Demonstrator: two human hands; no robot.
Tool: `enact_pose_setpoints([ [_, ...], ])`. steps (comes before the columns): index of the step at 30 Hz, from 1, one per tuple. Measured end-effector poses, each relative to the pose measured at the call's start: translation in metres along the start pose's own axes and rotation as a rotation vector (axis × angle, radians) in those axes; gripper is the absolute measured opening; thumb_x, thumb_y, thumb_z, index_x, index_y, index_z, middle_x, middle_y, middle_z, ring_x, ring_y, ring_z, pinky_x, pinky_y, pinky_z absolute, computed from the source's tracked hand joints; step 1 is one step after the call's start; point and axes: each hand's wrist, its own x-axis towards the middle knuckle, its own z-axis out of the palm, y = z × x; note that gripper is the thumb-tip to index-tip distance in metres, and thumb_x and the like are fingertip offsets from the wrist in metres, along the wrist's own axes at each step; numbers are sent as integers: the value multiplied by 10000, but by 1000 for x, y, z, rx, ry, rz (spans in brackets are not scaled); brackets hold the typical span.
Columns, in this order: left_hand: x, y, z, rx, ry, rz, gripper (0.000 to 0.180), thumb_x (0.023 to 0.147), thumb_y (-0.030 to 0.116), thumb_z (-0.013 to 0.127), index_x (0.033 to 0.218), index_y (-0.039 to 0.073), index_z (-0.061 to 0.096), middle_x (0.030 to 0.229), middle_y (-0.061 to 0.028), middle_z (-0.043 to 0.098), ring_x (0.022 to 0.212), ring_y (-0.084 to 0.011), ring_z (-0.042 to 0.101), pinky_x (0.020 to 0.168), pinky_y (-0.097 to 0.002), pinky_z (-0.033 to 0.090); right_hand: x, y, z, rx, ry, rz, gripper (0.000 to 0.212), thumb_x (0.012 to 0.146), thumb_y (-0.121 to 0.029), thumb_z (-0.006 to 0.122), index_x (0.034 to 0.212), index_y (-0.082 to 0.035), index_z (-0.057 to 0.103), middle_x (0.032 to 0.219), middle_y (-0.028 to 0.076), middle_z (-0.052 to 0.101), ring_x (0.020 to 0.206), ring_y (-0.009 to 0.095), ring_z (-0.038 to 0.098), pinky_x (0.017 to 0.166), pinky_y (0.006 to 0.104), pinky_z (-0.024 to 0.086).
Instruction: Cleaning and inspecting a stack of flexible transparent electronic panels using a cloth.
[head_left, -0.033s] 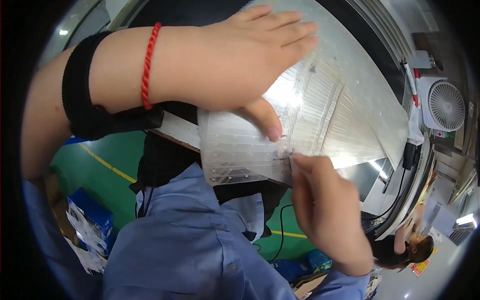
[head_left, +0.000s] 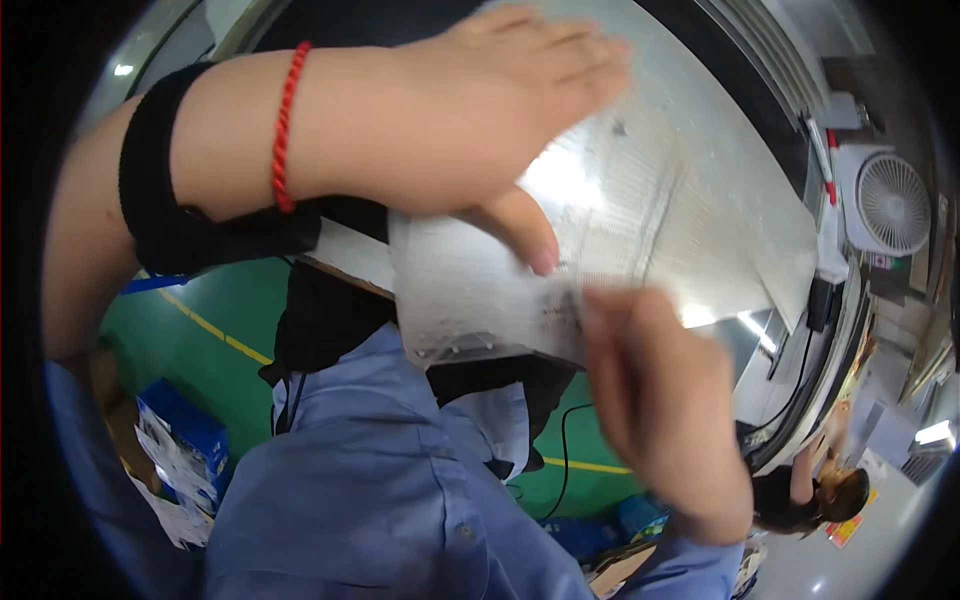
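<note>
A translucent plastic sheet (head_left: 470, 285) with fine parallel lines and small dark marks lies over the work surface, its near edge overhanging my lap. My left hand (head_left: 520, 90) rests palm down on it with the fingers stretched out and the thumb pointing toward me. A red braided cord (head_left: 288, 125) and a black strap (head_left: 150, 165) circle my left arm. At the sheet's near edge, right of the left thumb, my right hand (head_left: 660, 390) is closed with its fingers curled. Motion blurs its fingertips, and whatever they pinch is hidden.
A white fan (head_left: 888, 205), a red-and-white pen (head_left: 828, 165) and a black adapter (head_left: 824, 308) with a cable sit at the right. A blue box (head_left: 185, 425) with papers stands on the green floor at left. Another person (head_left: 815, 490) is at the far right.
My right hand has shifted slightly to the right and is more blurred. The sheet and my left hand have moved slightly left and up in the picture.
</note>
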Motion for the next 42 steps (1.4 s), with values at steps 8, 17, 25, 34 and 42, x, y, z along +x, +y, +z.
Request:
enact_pose_setpoints([
  [8, -2, -5, 11, 142, 13, 10, 1229, 601, 636, 757, 1504, -58, 296, 1577, -247, 299, 1499, -396, 226, 1212, -519, 196, 1, 19, 3, -93, 67, 14, 159, 933, 6, 614, 1091, -17, 622, 839, 191, 672, 721, 335, 700, 632, 336, 515],
  [17, -4, -3, 8, 131, 4, -10, 1213, 601, 599, 783, 1505, -49, 300, 1586, -240, 290, 1502, -392, 221, 1215, -517, 195, 10, 15, -4, -171, -9, -35, 198, 864, 4, 626, 1043, -44, 557, 770, 163, 637, 682, 344, 673, 596, 400, 512],
  [25, -4, 3, 0, -4, 17, -17, 1219, 587, 599, 786, 1502, -47, 307, 1584, -237, 296, 1501, -388, 225, 1212, -517, 202, 30, 15, 4, -46, 59, -37, 146, 877, -27, 623, 1005, -33, 553, 751, 177, 627, 633, 360, 644, 581, 415, 494],
  [34, 0, 3, -3, 5, -16, -9, 1249, 581, 642, 759, 1513, -45, 291, 1583, -238, 297, 1502, -387, 223, 1218, -513, 192, 40, 13, 5, -88, 129, -50, 75, 911, -8, 600, 981, 5, 579, 725, 175, 606, 609, 284, 642, 566, 351, 468],
  [42, 2, -5, 7, 199, -8, 25, 1265, 587, 675, 732, 1521, -47, 278, 1579, -242, 298, 1505, -386, 216, 1217, -513, 190, 46, 16, -2, 52, 195, -9, 105, 904, 17, 593, 1005, -8, 576, 735, 208, 641, 645, 383, 641, 579, 378, 477],
])
